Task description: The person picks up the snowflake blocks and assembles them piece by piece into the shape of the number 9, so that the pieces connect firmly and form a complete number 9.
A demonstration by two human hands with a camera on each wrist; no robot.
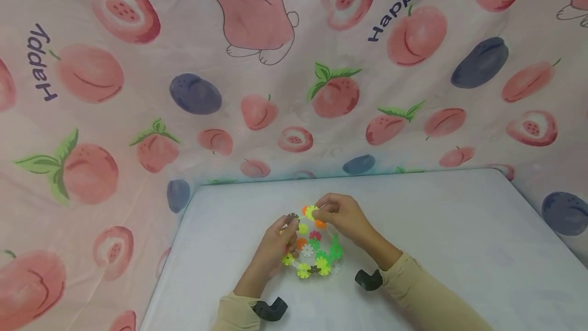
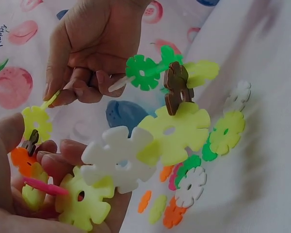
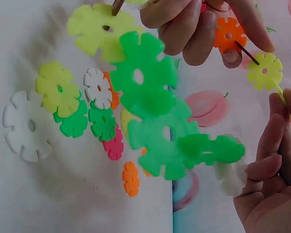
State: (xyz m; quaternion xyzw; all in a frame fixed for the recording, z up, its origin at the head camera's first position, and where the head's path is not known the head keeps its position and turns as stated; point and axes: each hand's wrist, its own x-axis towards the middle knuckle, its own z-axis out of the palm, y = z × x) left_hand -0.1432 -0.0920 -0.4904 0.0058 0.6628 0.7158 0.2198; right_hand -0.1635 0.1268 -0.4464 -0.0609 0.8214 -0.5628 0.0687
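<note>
My left hand (image 1: 275, 244) holds a curved chain of flower-shaped plastic snap discs. In the left wrist view its fingers surround an orange disc (image 2: 22, 159), a pink disc seen edge-on (image 2: 43, 186) and a yellow disc (image 2: 85, 201). From there the chain runs through a white disc (image 2: 117, 167), a brown one (image 2: 174, 90) and green ones (image 3: 144, 63). My right hand (image 1: 342, 213) pinches an edge-on yellow disc (image 3: 280, 94) between thumb and fingers. That disc touches a flat yellow disc (image 3: 265, 71), which a brown disc links to the orange one. Parts of the chain are hidden behind the left fingers.
Several loose discs lie on the white table (image 1: 206, 249) under the chain, among them a white one (image 2: 190, 187), a pink one (image 3: 113, 143) and an orange one (image 3: 131, 178). A fruit-print cloth (image 1: 275, 80) rises behind the table. Dark curved pieces (image 1: 369, 280) sit at both wrists.
</note>
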